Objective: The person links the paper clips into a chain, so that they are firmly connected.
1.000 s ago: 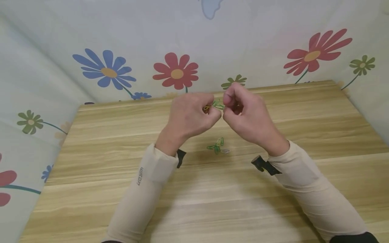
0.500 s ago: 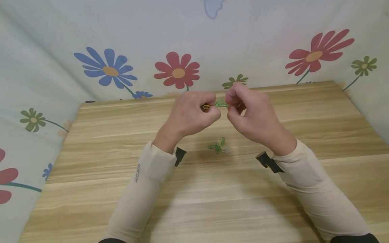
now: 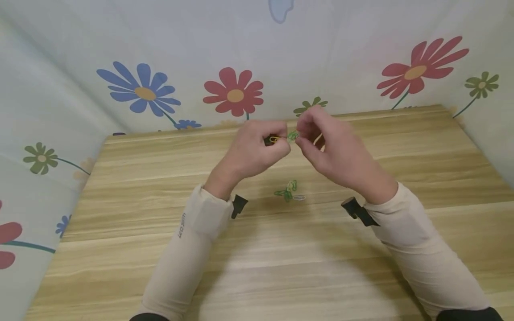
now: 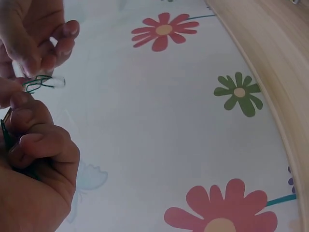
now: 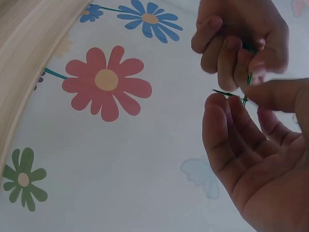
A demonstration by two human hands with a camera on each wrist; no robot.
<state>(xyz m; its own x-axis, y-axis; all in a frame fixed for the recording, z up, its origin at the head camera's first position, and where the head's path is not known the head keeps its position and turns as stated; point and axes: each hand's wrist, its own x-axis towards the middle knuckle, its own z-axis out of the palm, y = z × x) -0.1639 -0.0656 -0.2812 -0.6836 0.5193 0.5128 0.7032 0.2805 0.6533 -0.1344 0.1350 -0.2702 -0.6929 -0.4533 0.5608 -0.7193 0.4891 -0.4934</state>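
Above the far part of the table, my left hand (image 3: 257, 145) grips paper clips; a yellow paper clip (image 3: 275, 139) shows inside its curled fingers. A green paper clip (image 4: 38, 83) sticks out past its thumb and fingertips. My right hand (image 3: 341, 151) meets it from the other side, pinching a green paper clip (image 5: 229, 93) between thumb and fingertips. The green clips touch or cross between the hands; whether they are linked, I cannot tell. More green shows within the left fist in the left wrist view, largely hidden by the fingers.
On the wooden table (image 3: 160, 214), below the hands, lies a small loose pile of green paper clips (image 3: 287, 195), with a yellow paper clip (image 3: 291, 185) and a white paper clip (image 3: 299, 197). A flower-printed curtain (image 3: 321, 53) hangs behind the far edge.
The right hand drew slightly right, then came back toward the left hand, its fingers shifting on the green clip. The left hand stays nearly in place; the pile on the table is unchanged.
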